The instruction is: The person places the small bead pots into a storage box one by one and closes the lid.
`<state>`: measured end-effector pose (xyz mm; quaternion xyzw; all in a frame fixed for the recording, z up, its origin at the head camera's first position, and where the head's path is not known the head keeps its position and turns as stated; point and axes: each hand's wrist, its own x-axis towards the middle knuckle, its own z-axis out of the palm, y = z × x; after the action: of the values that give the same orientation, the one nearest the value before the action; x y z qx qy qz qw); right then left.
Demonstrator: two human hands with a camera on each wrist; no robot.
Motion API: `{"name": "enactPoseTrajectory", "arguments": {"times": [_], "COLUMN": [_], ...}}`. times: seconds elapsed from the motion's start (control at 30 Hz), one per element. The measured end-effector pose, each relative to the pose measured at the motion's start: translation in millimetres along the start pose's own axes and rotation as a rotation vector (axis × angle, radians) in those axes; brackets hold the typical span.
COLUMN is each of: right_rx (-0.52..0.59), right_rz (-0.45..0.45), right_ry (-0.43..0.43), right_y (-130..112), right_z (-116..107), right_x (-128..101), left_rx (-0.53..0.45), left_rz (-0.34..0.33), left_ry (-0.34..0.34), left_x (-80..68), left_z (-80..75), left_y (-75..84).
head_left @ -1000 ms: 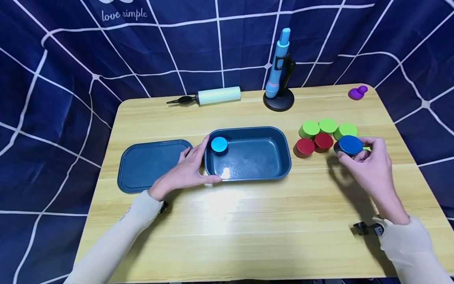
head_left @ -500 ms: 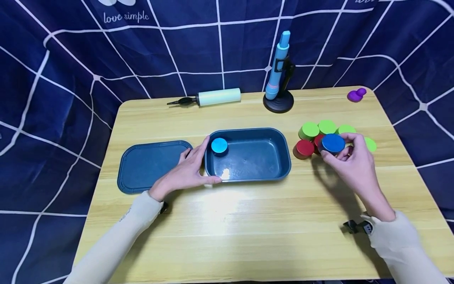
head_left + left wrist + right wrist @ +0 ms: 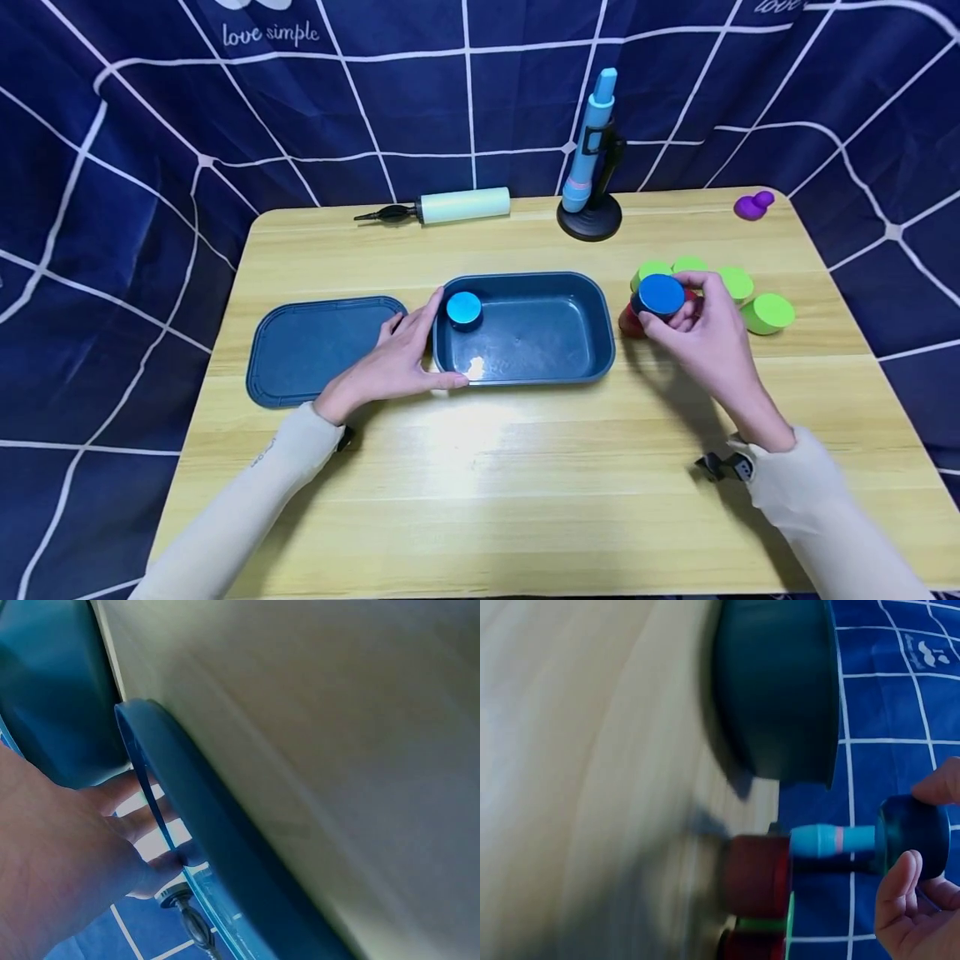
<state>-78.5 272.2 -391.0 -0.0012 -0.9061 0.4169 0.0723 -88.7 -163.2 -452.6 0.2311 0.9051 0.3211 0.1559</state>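
Blue block: [image 3: 662, 294] our right hand [image 3: 708, 321] pinches it, raised above the red blocks [image 3: 628, 327].
Box: [image 3: 525, 342] nine o'clock from that hand, long axis nine to three, its near wall between; we touch its far end with our left hand [image 3: 397, 354], fingers extended.
Green blocks: [image 3: 770, 314] around our right hand, eleven to three o'clock.

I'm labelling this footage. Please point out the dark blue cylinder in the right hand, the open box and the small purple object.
Dark blue cylinder [image 3: 662, 294]: head view, on its flat top.
Open box [image 3: 534, 337]: head view, on the bare floor inside.
Small purple object [image 3: 749, 207]: head view, on its wider base.
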Motion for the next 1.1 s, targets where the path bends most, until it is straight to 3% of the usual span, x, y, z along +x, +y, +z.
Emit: {"name": "enactPoseTrajectory", "arguments": {"times": [0.33,1.1], "right_rx": [0.047,0.066], "right_rz": [-0.038,-0.142], "right_ry": [-0.027,-0.264], "right_y": [-19.5,-40.3], "right_z": [27.0,88.2], "right_x": [14.4,32.6], "left_rx": [-0.001,-0.004], "left_rz": [-0.002,0.01], "left_ry": [0.002,0.009], "left_x": [0.2,-0.8], "left_z": [0.6,1.9], "left_y": [-3.5,-2.4]}}
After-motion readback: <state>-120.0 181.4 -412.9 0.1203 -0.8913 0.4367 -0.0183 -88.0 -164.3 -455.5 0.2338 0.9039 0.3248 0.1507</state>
